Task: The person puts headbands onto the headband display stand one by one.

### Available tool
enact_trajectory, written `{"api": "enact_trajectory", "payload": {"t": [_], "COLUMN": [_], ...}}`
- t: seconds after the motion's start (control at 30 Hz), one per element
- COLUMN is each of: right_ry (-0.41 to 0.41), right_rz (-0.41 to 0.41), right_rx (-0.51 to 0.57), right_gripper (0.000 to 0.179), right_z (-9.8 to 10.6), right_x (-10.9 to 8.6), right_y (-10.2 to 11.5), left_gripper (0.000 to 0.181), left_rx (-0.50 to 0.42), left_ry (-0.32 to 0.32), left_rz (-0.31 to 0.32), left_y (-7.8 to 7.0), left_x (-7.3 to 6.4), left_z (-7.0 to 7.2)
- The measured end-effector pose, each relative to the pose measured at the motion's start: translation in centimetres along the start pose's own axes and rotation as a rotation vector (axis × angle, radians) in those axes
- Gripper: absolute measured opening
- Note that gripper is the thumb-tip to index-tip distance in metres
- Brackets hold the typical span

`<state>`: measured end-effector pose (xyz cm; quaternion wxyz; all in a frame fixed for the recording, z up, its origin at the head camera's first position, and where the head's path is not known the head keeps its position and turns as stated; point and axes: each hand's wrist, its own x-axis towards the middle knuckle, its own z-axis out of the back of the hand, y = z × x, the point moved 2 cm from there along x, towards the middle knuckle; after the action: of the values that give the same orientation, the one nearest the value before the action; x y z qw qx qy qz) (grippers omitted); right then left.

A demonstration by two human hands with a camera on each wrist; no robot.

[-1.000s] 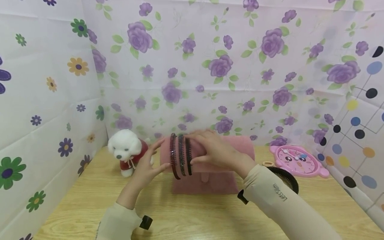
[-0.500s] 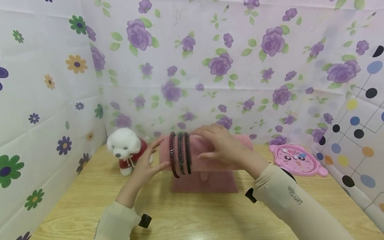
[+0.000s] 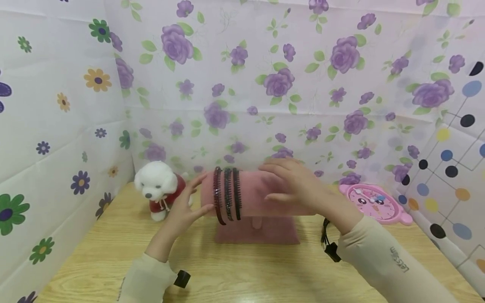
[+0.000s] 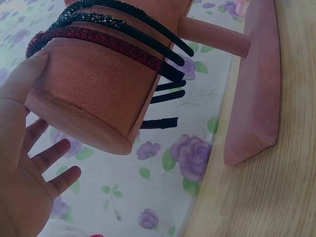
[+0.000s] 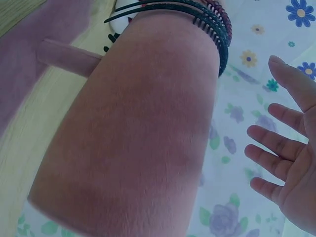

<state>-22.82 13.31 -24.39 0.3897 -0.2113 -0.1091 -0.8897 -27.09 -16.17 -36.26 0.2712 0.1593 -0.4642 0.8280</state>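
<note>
Three headbands sit side by side round the left part of a pink padded headband stand (image 3: 251, 206): a red glittery headband (image 3: 217, 194), a dark sparkly headband (image 3: 228, 195) and a black toothed headband (image 3: 236, 191). My left hand (image 3: 184, 213) is at the stand's left end; in the left wrist view its thumb lies by the red headband and the other fingers are spread off the end. My right hand (image 3: 301, 185), fingers apart and holding nothing, is over the stand's right half. The right wrist view shows this hand (image 5: 296, 158) beside the bare pink roll.
A white plush dog (image 3: 156, 181) in red stands behind my left hand. A pink toy clock (image 3: 375, 204) lies at the right. A black headband (image 3: 324, 233) on the wooden table (image 3: 242, 269) is mostly hidden by my right arm. Patterned sheets surround the table.
My right hand has moved right, from beside the black toothed headband to the stand's right half. My left hand and the three headbands have stayed in place.
</note>
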Motion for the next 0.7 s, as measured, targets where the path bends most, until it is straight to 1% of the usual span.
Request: {"api": "enact_trajectory", "payload": {"t": [0.1,0.37,0.53,0.6,0.7], "right_ry": [-0.003,0.031,0.071,0.064,0.03], "right_rz": [-0.011,-0.106,-0.177,-0.185,-0.176], "right_rx": [0.004,0.026,0.071,0.083,0.077], "right_gripper": [0.064,0.063,0.058,0.054,0.05], "right_z": [0.5,1.4,2.1,2.4,2.5], "right_x": [-0.6,-2.4,-3.7,-4.3,-5.4], "right_y": [-0.3,-1.1,-1.5,-1.6,-1.9], "left_gripper": [0.08,0.08,0.08,0.08,0.08], "left_rx": [0.002,0.006,0.002,-0.001,0.0], "left_ry": [0.0,0.001,-0.005,-0.005,-0.003], "left_rz": [0.0,0.003,-0.004,-0.005,-0.007], "left_y": [0.0,-0.2,-0.1,0.0,0.1], "left_x": [0.0,0.0,0.0,0.0,0.0], "left_z": [0.0,-0.1,-0.1,-0.1,-0.1]}}
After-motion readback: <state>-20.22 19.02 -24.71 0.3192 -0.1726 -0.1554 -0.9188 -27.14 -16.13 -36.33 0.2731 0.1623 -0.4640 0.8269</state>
